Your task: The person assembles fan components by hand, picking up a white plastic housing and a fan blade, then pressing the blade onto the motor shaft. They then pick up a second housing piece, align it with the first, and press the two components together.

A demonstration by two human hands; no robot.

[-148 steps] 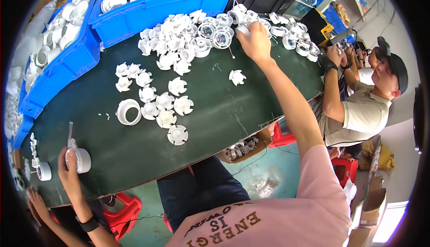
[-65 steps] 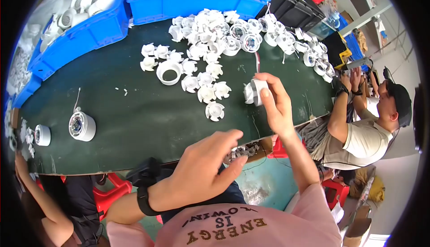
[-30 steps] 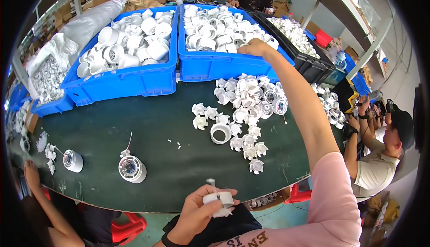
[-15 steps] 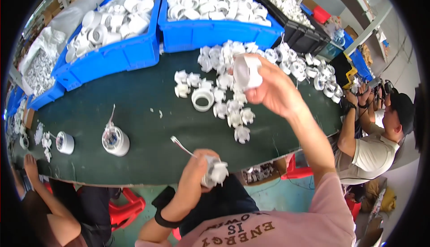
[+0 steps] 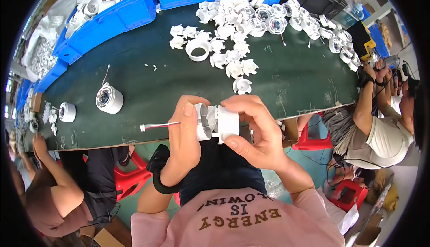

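White lamp housing (image 5: 218, 122) held between left hand (image 5: 186, 133) and right hand (image 5: 256, 133).

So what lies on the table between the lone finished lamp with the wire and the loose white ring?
In the head view, only bare dark green table with a few tiny white specks separates the lamp from the ring.

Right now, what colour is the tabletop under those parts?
Dark green tabletop, seen best in the head view.

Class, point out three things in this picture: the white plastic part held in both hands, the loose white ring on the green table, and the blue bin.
white plastic part (image 5: 218, 122), head view, its middle.
white ring (image 5: 198, 49), head view, its rim.
blue bin (image 5: 117, 17), head view, front wall.
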